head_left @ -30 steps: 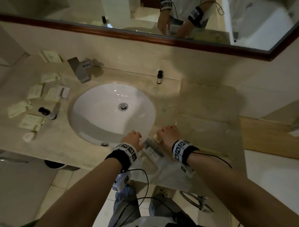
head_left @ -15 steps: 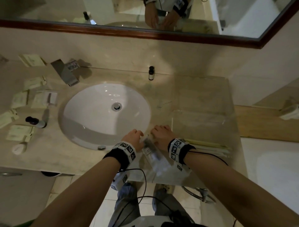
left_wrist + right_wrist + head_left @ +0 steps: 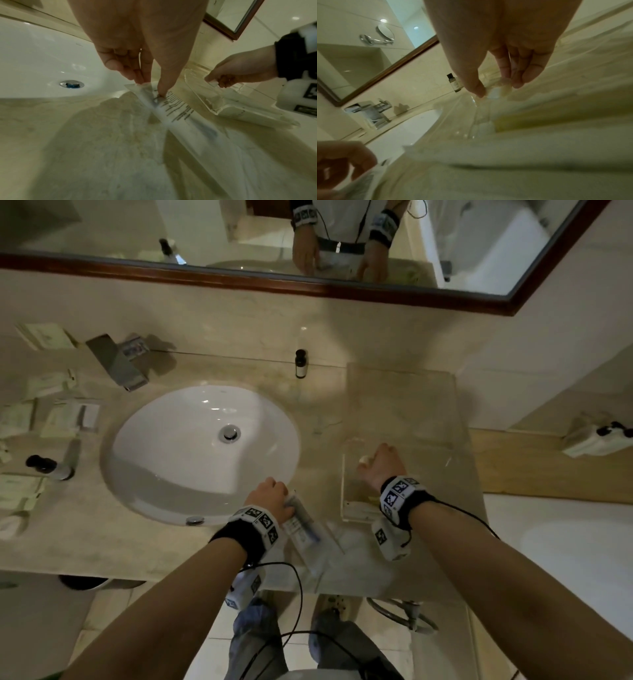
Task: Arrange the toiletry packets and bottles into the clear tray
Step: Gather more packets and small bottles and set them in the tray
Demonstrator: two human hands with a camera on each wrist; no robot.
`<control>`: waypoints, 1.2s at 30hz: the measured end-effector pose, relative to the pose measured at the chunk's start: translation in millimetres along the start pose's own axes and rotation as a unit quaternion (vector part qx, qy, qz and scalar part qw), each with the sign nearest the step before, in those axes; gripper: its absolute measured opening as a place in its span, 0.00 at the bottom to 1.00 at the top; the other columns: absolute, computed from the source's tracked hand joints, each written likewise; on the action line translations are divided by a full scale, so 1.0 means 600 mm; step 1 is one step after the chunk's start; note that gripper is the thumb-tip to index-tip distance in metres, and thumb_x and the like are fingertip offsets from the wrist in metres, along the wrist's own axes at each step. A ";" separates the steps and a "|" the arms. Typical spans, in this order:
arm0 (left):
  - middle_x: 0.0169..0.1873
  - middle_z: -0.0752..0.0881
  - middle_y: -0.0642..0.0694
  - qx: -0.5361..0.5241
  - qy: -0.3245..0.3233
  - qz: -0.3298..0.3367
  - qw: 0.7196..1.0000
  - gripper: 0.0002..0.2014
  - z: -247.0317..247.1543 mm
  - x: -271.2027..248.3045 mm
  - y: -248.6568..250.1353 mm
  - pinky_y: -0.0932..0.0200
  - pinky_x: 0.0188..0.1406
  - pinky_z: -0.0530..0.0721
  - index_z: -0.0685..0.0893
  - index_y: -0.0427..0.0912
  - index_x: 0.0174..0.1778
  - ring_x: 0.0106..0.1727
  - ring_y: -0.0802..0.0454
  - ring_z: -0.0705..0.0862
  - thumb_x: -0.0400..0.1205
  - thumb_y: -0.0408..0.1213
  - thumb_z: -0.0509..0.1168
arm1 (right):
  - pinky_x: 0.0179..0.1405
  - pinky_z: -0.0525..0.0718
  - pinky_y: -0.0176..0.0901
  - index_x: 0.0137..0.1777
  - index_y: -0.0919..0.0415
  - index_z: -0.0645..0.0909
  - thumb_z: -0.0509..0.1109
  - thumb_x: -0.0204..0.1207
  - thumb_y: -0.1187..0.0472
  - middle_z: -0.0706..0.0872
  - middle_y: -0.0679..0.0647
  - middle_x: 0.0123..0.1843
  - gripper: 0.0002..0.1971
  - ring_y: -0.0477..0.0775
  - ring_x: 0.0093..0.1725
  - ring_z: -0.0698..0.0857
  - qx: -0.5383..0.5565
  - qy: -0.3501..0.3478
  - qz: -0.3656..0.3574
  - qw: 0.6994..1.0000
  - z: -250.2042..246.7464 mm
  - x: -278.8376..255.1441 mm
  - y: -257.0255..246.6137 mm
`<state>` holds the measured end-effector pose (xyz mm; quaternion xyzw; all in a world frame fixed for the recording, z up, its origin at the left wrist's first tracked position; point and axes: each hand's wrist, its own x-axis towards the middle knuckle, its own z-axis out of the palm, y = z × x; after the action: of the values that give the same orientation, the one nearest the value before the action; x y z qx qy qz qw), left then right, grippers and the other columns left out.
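My left hand (image 3: 274,498) pinches the top end of a long clear toothbrush packet (image 3: 305,530) that lies on the counter by the sink's front rim; the wrist view shows the left hand (image 3: 149,86) with its thumb pressed on the printed packet (image 3: 176,112). My right hand (image 3: 371,460) hovers inside the clear tray (image 3: 343,484) and pinches a small pale packet (image 3: 363,458) between thumb and fingers (image 3: 515,82). Pale flat packets (image 3: 248,112) lie in the tray's near end.
A white sink (image 3: 202,450) and chrome faucet (image 3: 118,361) fill the middle. Left of the sink lie several pale packets (image 3: 58,419) and a black-capped bottle (image 3: 48,467) on its side. Another small bottle (image 3: 300,363) stands at the back wall. The counter ends just right of the tray.
My right hand has left the long packet and moved right and away over the tray, carrying the small pale packet. My left hand stays on the long packet.
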<state>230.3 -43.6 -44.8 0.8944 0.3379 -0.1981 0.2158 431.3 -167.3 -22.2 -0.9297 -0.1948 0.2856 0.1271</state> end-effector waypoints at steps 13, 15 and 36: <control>0.60 0.77 0.39 0.017 0.004 -0.037 0.999 0.16 0.006 -0.006 0.008 0.48 0.62 0.77 0.76 0.37 0.59 0.62 0.40 0.78 0.80 0.43 0.62 | 0.62 0.79 0.50 0.71 0.70 0.65 0.71 0.74 0.51 0.69 0.64 0.71 0.32 0.65 0.65 0.78 0.050 -0.013 0.030 0.998 0.019 0.020 0.001; 0.60 0.78 0.39 0.016 0.007 -0.043 0.999 0.16 0.001 -0.008 0.011 0.48 0.62 0.78 0.76 0.38 0.59 0.62 0.40 0.78 0.81 0.44 0.62 | 0.63 0.78 0.49 0.73 0.70 0.63 0.69 0.75 0.47 0.67 0.63 0.73 0.35 0.64 0.67 0.77 0.052 -0.026 0.043 0.997 0.013 0.019 0.006; 0.49 0.87 0.38 -0.241 0.204 -0.209 0.926 0.11 -0.170 -0.114 -0.302 0.45 0.53 0.84 0.77 0.43 0.57 0.50 0.37 0.85 0.83 0.35 0.52 | 0.39 0.76 0.46 0.48 0.62 0.75 0.52 0.84 0.57 0.80 0.59 0.40 0.13 0.60 0.40 0.79 -0.005 -0.075 -0.314 0.947 0.133 -0.123 -0.424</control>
<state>79.4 96.8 28.1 0.7456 0.5915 0.0351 0.3049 255.0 37.1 37.6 -0.7983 -0.4871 0.2987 0.1904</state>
